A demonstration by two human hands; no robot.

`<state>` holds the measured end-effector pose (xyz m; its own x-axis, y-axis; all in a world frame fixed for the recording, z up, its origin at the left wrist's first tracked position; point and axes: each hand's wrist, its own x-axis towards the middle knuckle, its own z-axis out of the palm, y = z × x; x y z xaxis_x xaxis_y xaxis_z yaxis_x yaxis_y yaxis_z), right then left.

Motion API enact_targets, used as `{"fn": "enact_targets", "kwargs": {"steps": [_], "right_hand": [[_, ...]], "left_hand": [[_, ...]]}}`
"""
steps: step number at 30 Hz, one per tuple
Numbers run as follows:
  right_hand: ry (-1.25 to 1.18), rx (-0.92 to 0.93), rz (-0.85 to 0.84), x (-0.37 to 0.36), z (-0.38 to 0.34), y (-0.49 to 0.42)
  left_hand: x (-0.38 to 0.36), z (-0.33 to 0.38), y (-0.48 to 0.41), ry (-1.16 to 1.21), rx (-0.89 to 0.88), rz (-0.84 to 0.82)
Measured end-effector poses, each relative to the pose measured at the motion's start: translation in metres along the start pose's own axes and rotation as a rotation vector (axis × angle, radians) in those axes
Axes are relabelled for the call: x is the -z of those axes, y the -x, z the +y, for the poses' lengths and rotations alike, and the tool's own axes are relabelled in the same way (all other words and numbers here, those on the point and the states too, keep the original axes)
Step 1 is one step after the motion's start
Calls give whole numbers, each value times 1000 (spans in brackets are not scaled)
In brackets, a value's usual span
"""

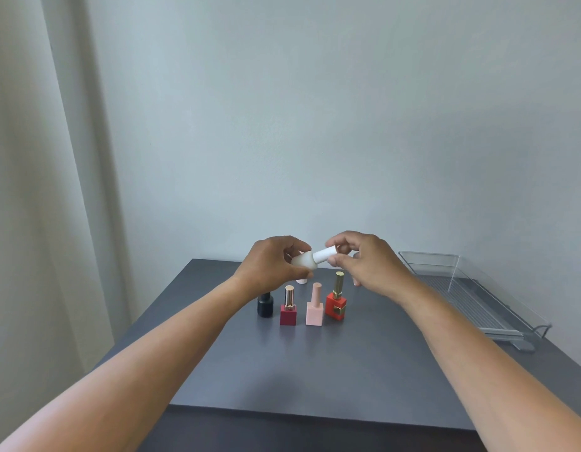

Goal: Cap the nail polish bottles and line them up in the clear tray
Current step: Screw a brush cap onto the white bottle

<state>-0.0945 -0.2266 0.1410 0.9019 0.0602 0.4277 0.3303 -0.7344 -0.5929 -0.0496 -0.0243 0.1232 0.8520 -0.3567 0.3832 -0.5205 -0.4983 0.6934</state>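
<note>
Above the grey table (315,370), your left hand (272,262) grips the frosted white bottle (302,261), which is tilted. Your right hand (370,259) pinches the white cap (325,255) where it meets the bottle's neck. Below stands a row of four upright bottles: black bottle (265,306), dark red bottle (288,313), pink bottle (314,309), orange-red bottle (335,305). The clear tray (458,288) sits well apart, at the table's right edge.
</note>
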Motion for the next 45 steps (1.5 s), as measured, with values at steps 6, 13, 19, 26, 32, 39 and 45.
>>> {"fn": "enact_targets", "kwargs": {"steps": [6,13,19,26,32,39,45], "right_hand": [[42,-80,-15,-1,-5,1],[35,-4,-6,0,-1,0],[112,-7,-16,-4,-5,1],[102,-19,30,-10,-5,2],[-149,-19,46,-14,-2,4],[-349,-134,162,-7,27,1],[-271,-329,359,-19,79,-4]], "left_hand": [[-1,6,4,-11,-37,6],[3,9,4,-8,-26,-17],[0,8,8,-60,-60,17],[-9,9,14,-221,-131,132],[-13,2,15,-101,8,51],[-31,-26,37,79,160,-82],[-49,-56,59,122,220,-140]]}}
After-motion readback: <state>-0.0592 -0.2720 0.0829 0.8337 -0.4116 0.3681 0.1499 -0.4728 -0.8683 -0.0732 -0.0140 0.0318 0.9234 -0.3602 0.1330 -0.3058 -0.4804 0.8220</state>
